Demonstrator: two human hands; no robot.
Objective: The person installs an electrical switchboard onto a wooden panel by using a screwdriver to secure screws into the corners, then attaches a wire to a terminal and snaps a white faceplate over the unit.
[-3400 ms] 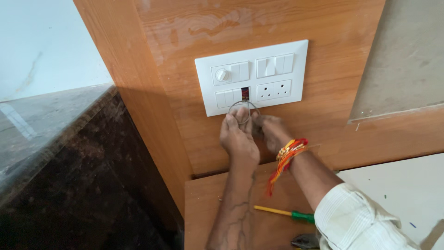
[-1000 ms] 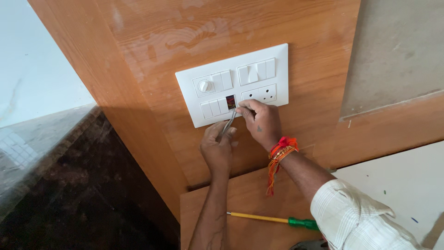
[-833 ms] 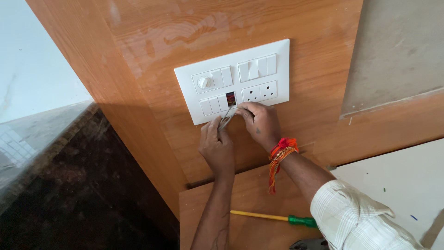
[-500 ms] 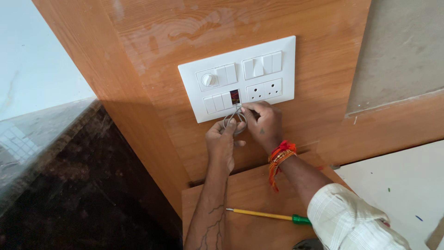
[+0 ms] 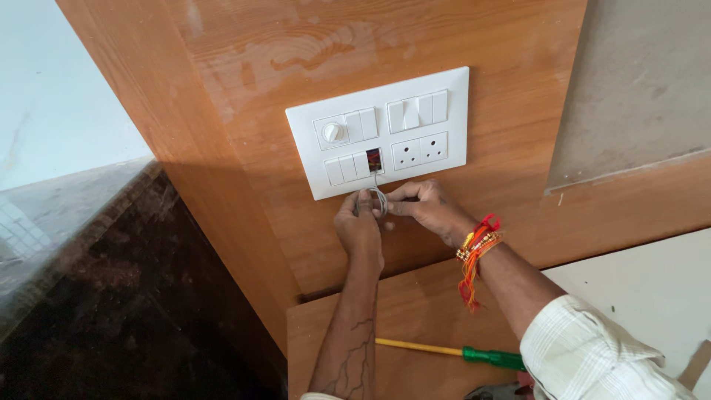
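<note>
Both hands pinch thin grey wires below a white switch plate.
Left hand (image 5: pixel 358 226) and right hand (image 5: pixel 427 210), each grip closed on the thin grey wires (image 5: pixel 378 194), which hang from the white rectangular switch plate (image 5: pixel 379 130) on the orange wooden panel (image 5: pixel 244 111).

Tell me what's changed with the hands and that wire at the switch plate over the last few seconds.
Both the left hand and right hand have dropped just below the white switch plate, drawing the thin grey wire down from its open slot. Both still pinch it. The screwdriver stays on the wooden board.
</note>
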